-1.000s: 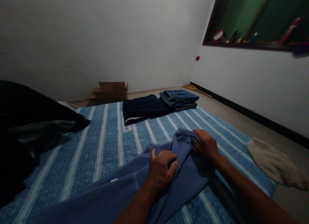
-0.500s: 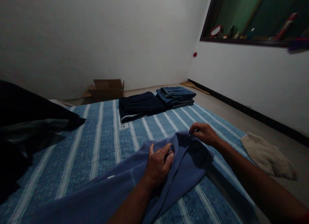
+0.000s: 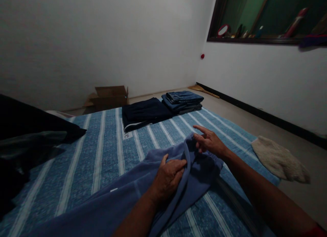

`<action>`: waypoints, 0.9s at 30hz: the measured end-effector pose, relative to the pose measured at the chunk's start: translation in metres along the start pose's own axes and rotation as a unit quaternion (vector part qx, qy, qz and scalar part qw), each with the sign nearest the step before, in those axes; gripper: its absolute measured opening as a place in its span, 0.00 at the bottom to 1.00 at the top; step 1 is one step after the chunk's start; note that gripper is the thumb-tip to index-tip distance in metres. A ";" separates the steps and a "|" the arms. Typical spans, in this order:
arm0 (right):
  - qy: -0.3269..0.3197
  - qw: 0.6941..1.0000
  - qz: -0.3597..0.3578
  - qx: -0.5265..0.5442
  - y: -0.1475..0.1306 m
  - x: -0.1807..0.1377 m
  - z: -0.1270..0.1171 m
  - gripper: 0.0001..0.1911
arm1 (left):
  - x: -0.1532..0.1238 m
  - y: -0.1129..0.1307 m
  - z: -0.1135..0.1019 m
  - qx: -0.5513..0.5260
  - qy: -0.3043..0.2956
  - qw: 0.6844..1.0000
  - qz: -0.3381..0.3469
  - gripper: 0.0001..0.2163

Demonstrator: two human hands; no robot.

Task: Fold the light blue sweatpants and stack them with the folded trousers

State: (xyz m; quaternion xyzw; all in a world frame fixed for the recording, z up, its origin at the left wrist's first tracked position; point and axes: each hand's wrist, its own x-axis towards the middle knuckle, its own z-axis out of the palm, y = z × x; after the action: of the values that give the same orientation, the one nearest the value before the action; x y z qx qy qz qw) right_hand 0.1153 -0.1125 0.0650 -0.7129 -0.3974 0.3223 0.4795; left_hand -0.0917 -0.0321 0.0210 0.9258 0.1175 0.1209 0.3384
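Note:
Blue trousers (image 3: pixel 114 199) lie stretched over the bed, with a gathered waistband at the right end and a small white tag on the near side. My left hand (image 3: pixel 170 177) rests on the cloth, fingers extended, thumb apart, fingertips against a raised fold. At the waist end, my right hand (image 3: pixel 208 140) has its index finger stretched out. Its thumb touches the upper edge of the trousers, and the other fingers bend loosely beside the fold, partly shaded.
Folded dark trousers (image 3: pixel 145 112) and a stack of folded jeans (image 3: pixel 182 100) lie at the bed's far edge. Dark clothes (image 3: pixel 30 128) are heaped at left. A beige knitted cloth (image 3: pixel 278 158) hangs over the right edge of the striped bedspread (image 3: pixel 79 155). A cardboard box (image 3: pixel 109 97) stands behind.
My right hand has loosened from its pinch on the trousers' edge, its index finger now extended. The fold between my hands stands out more. My left hand has shifted slightly towards it.

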 end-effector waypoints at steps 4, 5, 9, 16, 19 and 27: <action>-0.002 0.999 0.029 -0.019 0.000 -0.004 -0.006 0.25 | -0.001 0.001 0.001 0.012 -0.026 1.000 0.010 0.15; -0.003 0.999 0.040 -0.019 0.004 -0.006 -0.011 0.21 | -0.001 0.001 0.002 0.015 -0.030 0.999 0.014 0.16; 0.032 0.993 0.102 0.052 0.021 -0.024 -0.031 0.18 | -0.002 0.001 0.003 0.019 -0.039 0.998 0.036 0.17; 0.025 0.982 0.143 0.120 0.028 -0.040 -0.025 0.29 | -0.001 0.005 0.003 0.048 -0.072 0.994 0.063 0.19; 0.015 0.986 0.116 0.120 0.018 -0.033 -0.016 0.32 | -0.001 0.005 0.004 0.056 -0.075 0.993 0.066 0.20; 0.062 0.989 0.106 0.087 0.006 -0.019 -0.003 0.23 | 0.000 0.006 0.005 0.061 -0.087 0.993 0.059 0.19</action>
State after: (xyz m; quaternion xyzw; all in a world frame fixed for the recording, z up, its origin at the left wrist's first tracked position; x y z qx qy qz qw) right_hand 0.1101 -0.1313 0.0617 -0.7254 -0.2594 0.3596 0.5264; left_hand -0.0891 -0.0395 0.0218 0.9570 0.0400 0.0519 0.2824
